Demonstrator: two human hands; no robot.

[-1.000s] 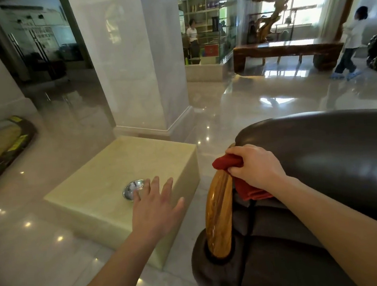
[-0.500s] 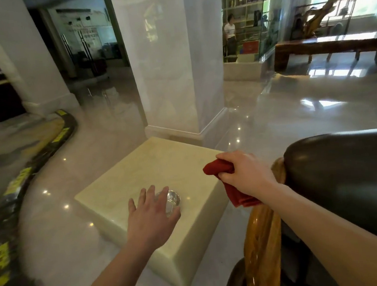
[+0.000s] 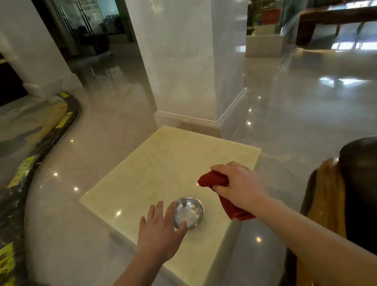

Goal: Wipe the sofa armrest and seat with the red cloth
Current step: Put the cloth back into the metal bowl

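Observation:
My right hand [image 3: 240, 189] is closed around the bunched red cloth [image 3: 214, 180], whose tail hangs below my wrist, over the pale stone block [image 3: 162, 168]. The cloth is off the sofa. The dark leather sofa [image 3: 375, 184] with its wooden armrest trim [image 3: 326, 198] fills the right edge; its seat is out of view. My left hand [image 3: 159, 233] has its fingers spread and touches the near rim of a small shiny metal bowl [image 3: 188, 213] standing on the block.
A white marble pillar [image 3: 185, 51] rises just behind the block. Glossy tiled floor [image 3: 307, 119] surrounds everything. A black curved strip with yellow labels [image 3: 15, 194] lies on the floor at left. A wooden bench [image 3: 343, 15] stands far back right.
My right hand carried the red cloth off the armrest, leftward over the stone block. My left hand reached the bowl's rim. The view swung left, so the sofa slid to the right edge.

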